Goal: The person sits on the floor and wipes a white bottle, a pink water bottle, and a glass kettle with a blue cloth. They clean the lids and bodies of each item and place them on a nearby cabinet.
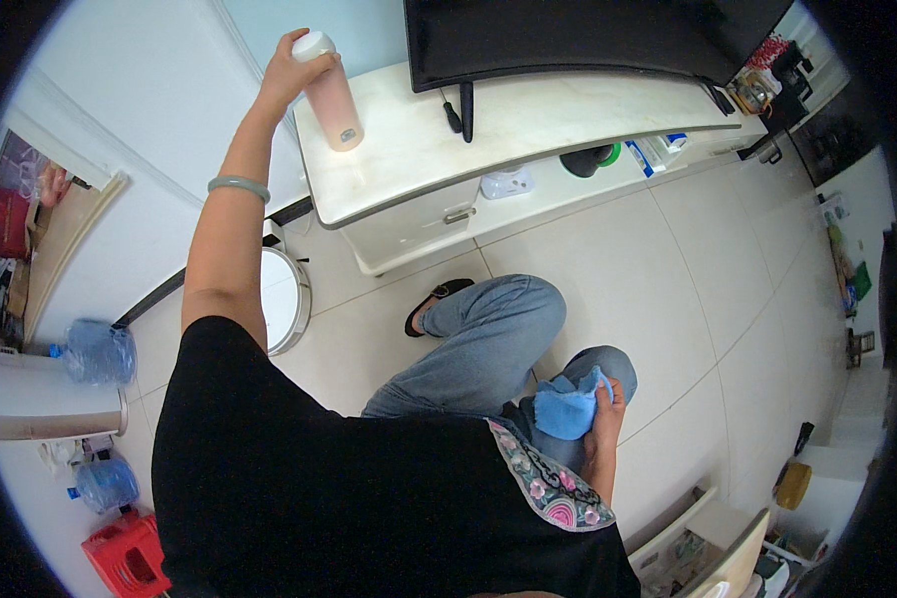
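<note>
My left hand (295,67) grips the upper part of a tall pink-to-peach bottle (334,108) with a white lid, fingers around it just below the cap. The bottle is at the left end of a white TV cabinet top (389,149); whether its base touches the surface I cannot tell. My right hand (608,412) pinches the edge of a blue cloth (566,406), which hangs over my right knee. A screwdriver with a black handle (452,117) lies on the cabinet top beside the TV's stand leg (467,112).
A large black TV (568,37) stands along the cabinet's back. Below are a drawer handle (460,216) and a shelf with a white power strip (507,184). A round white robot vacuum (285,299) sits on the tiled floor to my left, near blue water jugs (101,351) and a red plastic stool (125,557).
</note>
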Demonstrator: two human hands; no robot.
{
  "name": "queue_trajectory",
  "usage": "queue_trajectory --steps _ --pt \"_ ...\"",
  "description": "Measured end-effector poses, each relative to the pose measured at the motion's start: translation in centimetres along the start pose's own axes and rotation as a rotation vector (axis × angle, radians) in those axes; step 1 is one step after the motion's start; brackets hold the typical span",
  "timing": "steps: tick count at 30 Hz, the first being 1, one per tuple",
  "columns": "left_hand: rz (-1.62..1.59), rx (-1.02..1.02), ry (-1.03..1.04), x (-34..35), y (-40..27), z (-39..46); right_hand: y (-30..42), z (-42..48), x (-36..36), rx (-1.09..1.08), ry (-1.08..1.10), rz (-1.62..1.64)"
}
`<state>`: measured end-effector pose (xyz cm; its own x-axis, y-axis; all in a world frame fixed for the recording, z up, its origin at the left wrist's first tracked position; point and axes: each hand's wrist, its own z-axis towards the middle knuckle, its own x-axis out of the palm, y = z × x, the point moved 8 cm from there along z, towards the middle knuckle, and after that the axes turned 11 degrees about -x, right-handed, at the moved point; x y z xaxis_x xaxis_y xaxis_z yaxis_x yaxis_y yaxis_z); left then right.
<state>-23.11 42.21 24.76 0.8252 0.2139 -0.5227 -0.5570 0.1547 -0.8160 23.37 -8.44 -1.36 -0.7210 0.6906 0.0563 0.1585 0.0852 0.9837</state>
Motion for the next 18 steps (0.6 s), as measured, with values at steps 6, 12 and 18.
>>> queue_trajectory --steps 6,12,18 --pt "-0.214 0.021 -0.011 1.0 1.4 -1.5 0.5 -0.3 0.4 -0.008 -0.014 -0.007" --pt "-0.444 -0.027 0.134 3.5 6.1 -0.9 -0.2 -0.1 -0.1 -0.003 -0.007 -0.011" --pt "-0.339 -0.060 0.098 3.6 2.5 -3.6 0.9 -0.6 0.4 0.039 -0.090 0.077"
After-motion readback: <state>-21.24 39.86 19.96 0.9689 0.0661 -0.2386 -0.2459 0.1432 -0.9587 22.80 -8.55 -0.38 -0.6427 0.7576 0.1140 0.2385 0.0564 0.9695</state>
